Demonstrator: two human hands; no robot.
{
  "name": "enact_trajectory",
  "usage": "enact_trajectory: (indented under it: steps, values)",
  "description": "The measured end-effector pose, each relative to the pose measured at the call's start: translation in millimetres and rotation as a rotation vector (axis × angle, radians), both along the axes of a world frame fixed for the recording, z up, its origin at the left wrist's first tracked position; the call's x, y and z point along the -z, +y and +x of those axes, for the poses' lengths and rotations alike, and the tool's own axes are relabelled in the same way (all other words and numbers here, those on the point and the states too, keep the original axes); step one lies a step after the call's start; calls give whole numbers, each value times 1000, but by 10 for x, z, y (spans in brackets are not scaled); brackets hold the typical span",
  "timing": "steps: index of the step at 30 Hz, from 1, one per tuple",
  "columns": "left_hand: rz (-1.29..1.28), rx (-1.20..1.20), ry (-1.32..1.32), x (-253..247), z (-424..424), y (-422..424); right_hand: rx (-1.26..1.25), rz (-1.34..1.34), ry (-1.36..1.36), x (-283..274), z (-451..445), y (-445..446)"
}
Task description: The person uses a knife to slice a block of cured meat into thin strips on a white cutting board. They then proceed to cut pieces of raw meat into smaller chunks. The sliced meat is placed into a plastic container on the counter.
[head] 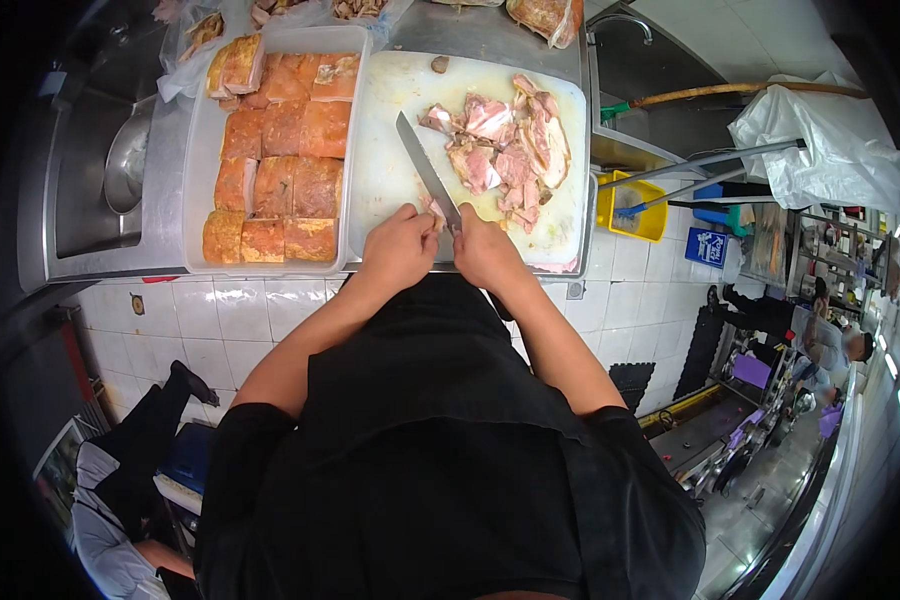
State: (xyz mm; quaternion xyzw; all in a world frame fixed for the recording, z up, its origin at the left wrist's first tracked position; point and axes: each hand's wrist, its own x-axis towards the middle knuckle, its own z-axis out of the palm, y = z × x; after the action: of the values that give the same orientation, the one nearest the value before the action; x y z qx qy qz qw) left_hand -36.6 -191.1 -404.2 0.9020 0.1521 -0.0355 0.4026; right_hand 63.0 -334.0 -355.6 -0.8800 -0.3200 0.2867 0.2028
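My right hand (484,244) grips a long serrated knife (426,165), its blade pointing away from me over the white cutting board (390,97). Between the fingers of my left hand (403,247) is a small piece of meat (435,213), close against the blade near the handle. Both hands are at the board's near edge. Chunks and slices of cooked meat (487,120) lie in a loose pile on the board's right half. To the left, a clear plastic tub (352,187) holds rows of orange-skinned meat blocks (262,176).
A metal sink (82,187) lies left of the tub. Bagged meat scraps (270,9) and a larger wrapped piece (547,19) are at the counter's back. Mop handles (705,161) lean by a yellow bucket (649,214) at right. A person (112,517) is at lower left; others are farther right.
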Motion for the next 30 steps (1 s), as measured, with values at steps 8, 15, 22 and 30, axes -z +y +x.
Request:
enact_trajectory:
  steps: [8, 15, 22, 30]
  values:
    - [8, -156, -109, -38, 101, -95, -10, 9, 62, 4, 44, -32]
    - [-24, -303, -52, -251, 336, 166, -18, 28, 88, 29, 132, -50]
    - [-132, -645, -340, -342, 845, 563, 1, 99, 175, 55, 201, -119]
    - [124, -144, -308, -140, 250, -116, -14, 98, 227, 30, 249, -119]
